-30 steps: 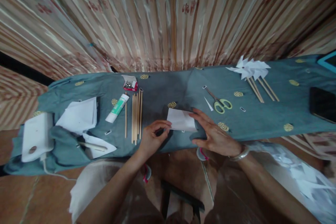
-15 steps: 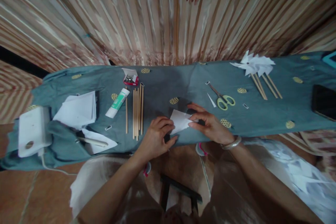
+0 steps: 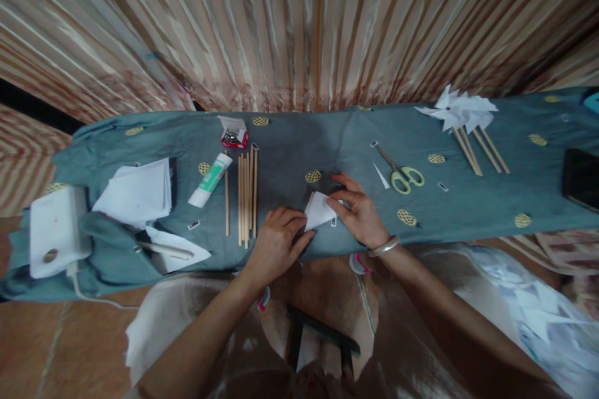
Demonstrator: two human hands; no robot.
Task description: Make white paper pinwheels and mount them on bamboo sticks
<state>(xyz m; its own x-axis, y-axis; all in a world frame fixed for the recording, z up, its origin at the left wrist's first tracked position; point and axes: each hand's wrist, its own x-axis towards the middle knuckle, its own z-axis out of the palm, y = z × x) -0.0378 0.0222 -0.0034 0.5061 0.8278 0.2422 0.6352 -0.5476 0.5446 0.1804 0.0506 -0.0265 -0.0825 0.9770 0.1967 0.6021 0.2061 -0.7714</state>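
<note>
A small piece of white paper (image 3: 317,211), folded over into a roughly triangular shape, lies between my hands near the table's front edge. My left hand (image 3: 279,238) pinches its lower left corner between thumb and fingers. On the other side, my right hand (image 3: 356,211) grips the paper's right edge with thumb and forefinger, its other fingers curled above. To the right of my hands lie green-handled scissors (image 3: 399,171) and a thin white paper sliver (image 3: 381,176). Several wooden sticks (image 3: 246,199) lie left of my left hand.
Further left are a glue stick (image 3: 210,181), a red box of small metal pieces (image 3: 234,136), a paper stack (image 3: 138,190), a pen (image 3: 166,250) and a white corded device (image 3: 58,230). White paper pinwheels (image 3: 461,111) lie at the back right, a dark phone (image 3: 580,177) beyond.
The paper, spread flatter before, is now folded over into a narrower triangle. My right hand has moved left, bringing the right side across.
</note>
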